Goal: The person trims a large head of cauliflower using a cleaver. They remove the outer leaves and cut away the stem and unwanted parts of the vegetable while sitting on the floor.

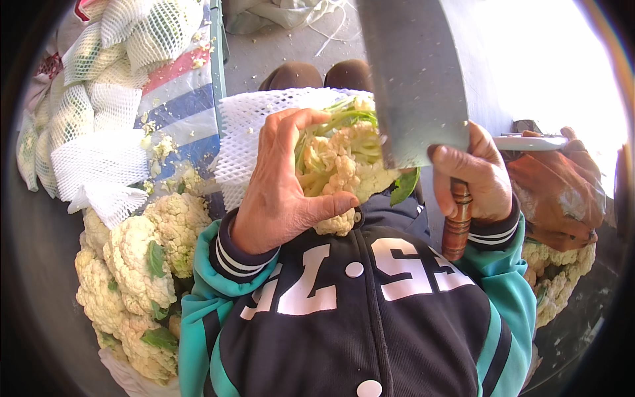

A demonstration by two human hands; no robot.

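My left hand (287,183) grips a cauliflower head (342,159) from its left side, thumb across the near face and fingers over the top. Green stalks show at the cauliflower's far end, and a leaf (406,186) sticks out at its right. In my right hand (478,171) is a cleaver (419,84), held where its brown wooden handle (456,223) meets the broad steel blade. The blade points away from me and covers part of the cauliflower's right side; whether they touch I cannot tell. Under the cauliflower, over my lap, lies a white foam net (243,134).
Several cauliflowers (139,263) are heaped at my left. Beyond them, net-wrapped cauliflowers (94,89) lie on a striped plastic sheet (181,111) with scattered crumbs. At right, an orange bag (555,198) and a white dish (531,143) sit above more cauliflowers (558,283).
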